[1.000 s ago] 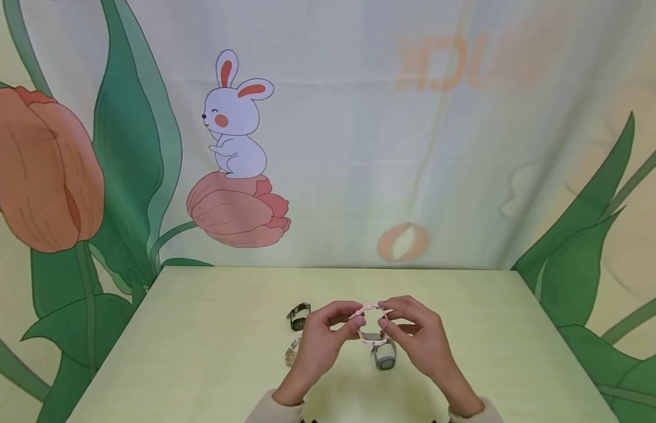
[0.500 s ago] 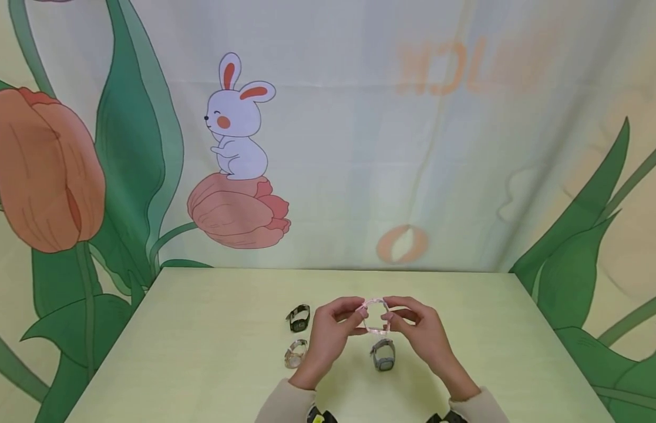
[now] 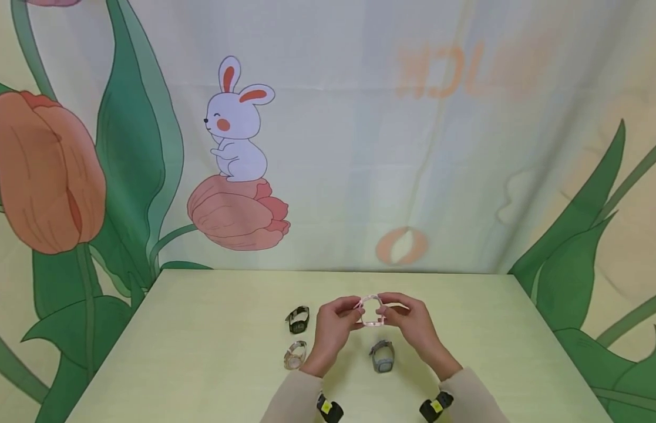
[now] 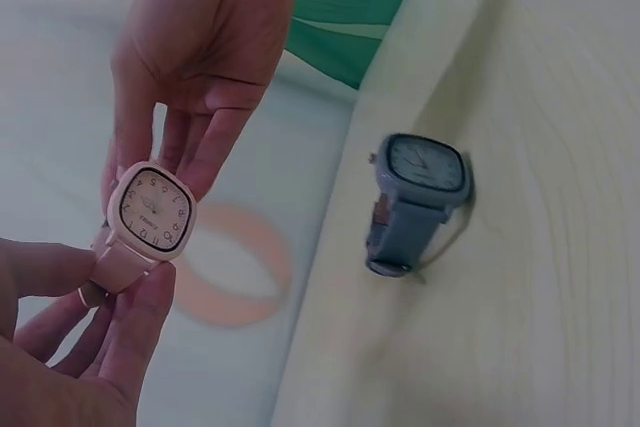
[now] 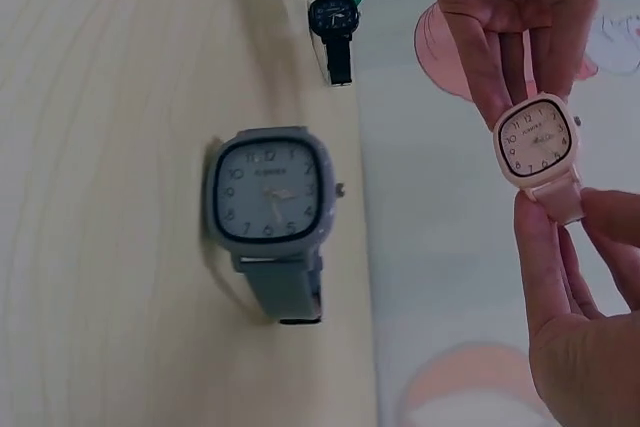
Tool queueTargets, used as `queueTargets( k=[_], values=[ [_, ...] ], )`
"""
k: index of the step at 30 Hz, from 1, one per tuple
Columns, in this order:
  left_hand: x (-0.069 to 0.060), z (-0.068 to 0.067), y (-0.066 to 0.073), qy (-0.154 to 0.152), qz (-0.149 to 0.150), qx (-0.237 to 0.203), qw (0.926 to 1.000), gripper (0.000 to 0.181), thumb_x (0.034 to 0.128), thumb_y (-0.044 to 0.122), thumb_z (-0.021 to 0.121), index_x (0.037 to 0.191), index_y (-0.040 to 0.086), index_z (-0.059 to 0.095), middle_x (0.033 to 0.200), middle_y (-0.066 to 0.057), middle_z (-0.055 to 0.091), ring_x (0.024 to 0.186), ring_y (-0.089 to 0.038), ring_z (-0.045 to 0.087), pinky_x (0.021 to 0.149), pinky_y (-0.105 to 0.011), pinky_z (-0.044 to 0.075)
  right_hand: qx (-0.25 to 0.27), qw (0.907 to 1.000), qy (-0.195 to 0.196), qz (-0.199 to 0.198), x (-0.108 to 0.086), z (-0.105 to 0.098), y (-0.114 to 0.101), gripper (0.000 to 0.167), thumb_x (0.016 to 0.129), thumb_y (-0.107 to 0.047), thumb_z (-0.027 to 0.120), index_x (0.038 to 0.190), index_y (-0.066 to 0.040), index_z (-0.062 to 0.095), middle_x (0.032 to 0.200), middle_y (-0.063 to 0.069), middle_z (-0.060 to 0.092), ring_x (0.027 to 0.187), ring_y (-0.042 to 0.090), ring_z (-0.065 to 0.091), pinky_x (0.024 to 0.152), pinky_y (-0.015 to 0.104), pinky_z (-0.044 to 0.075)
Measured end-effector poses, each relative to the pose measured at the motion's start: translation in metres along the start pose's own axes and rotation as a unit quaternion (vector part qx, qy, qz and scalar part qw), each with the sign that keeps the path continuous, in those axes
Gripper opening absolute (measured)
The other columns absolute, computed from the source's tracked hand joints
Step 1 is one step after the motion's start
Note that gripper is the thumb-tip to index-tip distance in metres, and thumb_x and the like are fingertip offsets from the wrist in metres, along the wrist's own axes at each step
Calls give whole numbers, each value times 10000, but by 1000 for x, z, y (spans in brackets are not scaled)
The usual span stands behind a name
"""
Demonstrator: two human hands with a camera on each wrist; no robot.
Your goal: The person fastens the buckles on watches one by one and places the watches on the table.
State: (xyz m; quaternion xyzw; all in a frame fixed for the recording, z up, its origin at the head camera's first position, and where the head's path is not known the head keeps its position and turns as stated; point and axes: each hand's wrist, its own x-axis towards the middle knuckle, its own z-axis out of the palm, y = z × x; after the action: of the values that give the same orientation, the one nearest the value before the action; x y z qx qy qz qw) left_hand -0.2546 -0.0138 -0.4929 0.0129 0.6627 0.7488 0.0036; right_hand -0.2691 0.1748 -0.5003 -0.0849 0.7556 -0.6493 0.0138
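Note:
A pink wristwatch (image 4: 155, 209) with a rounded-square face hangs above the table between my two hands, its strap bowed into a loop. My left hand (image 3: 332, 332) pinches the strap on one side with thumb and fingers. On the other side my right hand (image 3: 416, 328) pinches the strap as well. The dial shows numerals in both wrist views. Below the hands a grey-blue watch (image 3: 383, 359) stands on the table with its strap looped. Parts of the pink strap are hidden behind the fingers.
Left of the left hand, a black watch (image 3: 298, 320) and a gold-toned watch (image 3: 294, 357) lie on the pale table (image 3: 211, 352). A printed curtain (image 3: 328, 147) with tulips and a rabbit hangs behind the table's far edge.
Both hands have moved a little away from my body with the pink watch, which is more edge-on in the head view. The gold-toned and grey-blue watches are no longer partly covered.

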Motion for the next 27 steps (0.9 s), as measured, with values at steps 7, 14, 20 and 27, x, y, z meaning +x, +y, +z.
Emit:
queueTargets(
  k=[7, 14, 20, 27],
  values=[
    [12, 4, -21, 183, -159, -77, 9997, 266, 884, -28, 677, 1148, -63, 672, 1106, -244, 703, 947, -238, 717, 736, -310, 605, 439, 9969, -122, 637, 10, -4, 18, 300, 953, -68, 618, 1251, -38, 642, 1283, 263, 600, 1050, 243, 689, 902, 416, 565],
    [22, 9, -33, 373, -522, -25, 9979, 241, 869, -10, 704, 1107, -48, 690, 1095, -246, 694, 886, -248, 718, 711, -288, 604, 526, 9913, 138, 1195, 21, -4, 38, 300, 937, -18, 618, 1234, -33, 654, 1253, 258, 611, 958, 182, 708, 868, 400, 579],
    [31, 13, -47, 582, -669, 264, 9957, 182, 850, -37, 713, 1032, -49, 709, 988, -174, 713, 841, -286, 722, 654, -285, 603, 533, 9885, 193, 1404, 27, -2, 53, 305, 917, -2, 631, 1222, 10, 647, 1195, 246, 632, 915, 197, 711, 814, 385, 595],
    [35, 15, -59, 670, -742, 482, 9938, 165, 829, -60, 718, 994, -67, 714, 937, -153, 717, 718, -198, 698, 652, -348, 609, 608, 9841, 265, 1648, 31, -3, 67, 307, 878, -6, 677, 1185, -9, 672, 1116, 154, 675, 875, 213, 717, 766, 342, 604]
  ],
)
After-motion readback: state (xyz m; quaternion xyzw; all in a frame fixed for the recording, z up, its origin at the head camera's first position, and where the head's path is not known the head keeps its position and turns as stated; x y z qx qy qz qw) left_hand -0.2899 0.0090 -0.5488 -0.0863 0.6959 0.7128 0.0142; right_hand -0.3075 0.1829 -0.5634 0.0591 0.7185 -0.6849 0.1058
